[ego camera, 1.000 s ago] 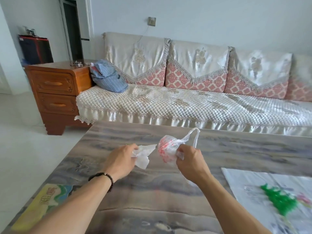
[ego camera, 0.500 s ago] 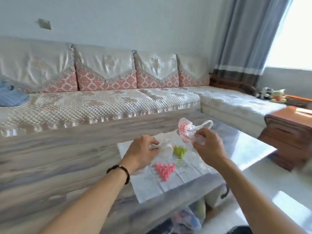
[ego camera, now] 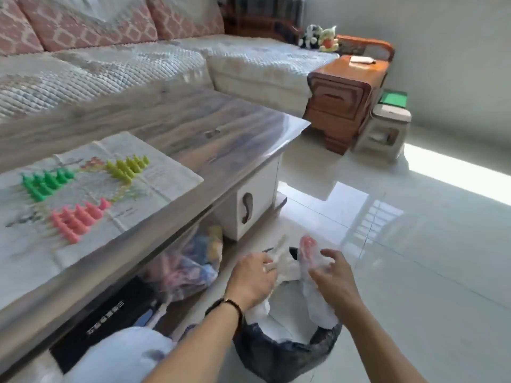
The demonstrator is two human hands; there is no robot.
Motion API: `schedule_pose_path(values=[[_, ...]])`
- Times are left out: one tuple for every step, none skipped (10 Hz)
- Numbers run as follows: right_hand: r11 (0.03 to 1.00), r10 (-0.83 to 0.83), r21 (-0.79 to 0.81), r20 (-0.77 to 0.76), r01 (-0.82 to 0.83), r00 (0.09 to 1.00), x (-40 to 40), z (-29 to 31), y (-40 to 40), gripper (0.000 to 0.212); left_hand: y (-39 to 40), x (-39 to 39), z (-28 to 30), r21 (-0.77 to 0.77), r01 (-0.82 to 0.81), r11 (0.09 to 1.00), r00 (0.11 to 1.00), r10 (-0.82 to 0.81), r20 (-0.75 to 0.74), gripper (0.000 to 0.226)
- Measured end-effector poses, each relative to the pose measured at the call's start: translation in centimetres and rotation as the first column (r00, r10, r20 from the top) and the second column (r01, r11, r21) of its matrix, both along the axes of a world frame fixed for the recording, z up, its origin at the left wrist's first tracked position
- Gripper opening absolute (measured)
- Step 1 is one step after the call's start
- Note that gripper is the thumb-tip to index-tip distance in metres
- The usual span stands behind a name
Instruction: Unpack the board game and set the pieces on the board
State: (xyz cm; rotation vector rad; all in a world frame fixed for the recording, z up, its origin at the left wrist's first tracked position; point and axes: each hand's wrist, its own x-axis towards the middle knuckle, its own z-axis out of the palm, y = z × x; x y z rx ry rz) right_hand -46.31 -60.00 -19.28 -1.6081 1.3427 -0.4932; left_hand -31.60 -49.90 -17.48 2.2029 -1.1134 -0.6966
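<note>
at lower centre, the left hand (ego camera: 253,277) pinches a crumpled white plastic bag (ego camera: 284,268); the right hand (ego camera: 333,277), fingers spread apart, touches a clear red-printed plastic bag (ego camera: 309,254) over a black-lined bin (ego camera: 276,357).

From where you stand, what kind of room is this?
Most likely a home living room. A long cushioned sofa wraps behind a low coffee table, where a paper game board is laid out, and soft toys sit by a wooden side cabinet.
</note>
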Motion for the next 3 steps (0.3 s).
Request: schedule_pose_path(values=[[0.996,0.068,0.053,-0.067,-0.065,0.995,0.2,-4.1,0.1,0.051,0.1,-1.0,-4.5,0.088,-0.058,0.994,0.994,0.066,-0.092,0.015],[0.975,0.195,0.133,-0.134,-0.177,0.972,0.0,-6.0,0.3,0.063,-0.3,-1.0,-7.0,0.162,-0.050,0.985,0.985,0.076,-0.158,0.030],[0.950,0.306,0.126,-0.222,-0.284,0.926,-0.3,-6.4,-0.4,0.073,-0.6,-0.8,-7.3,0.235,0.040,0.971,0.978,0.009,-0.206,0.053]])
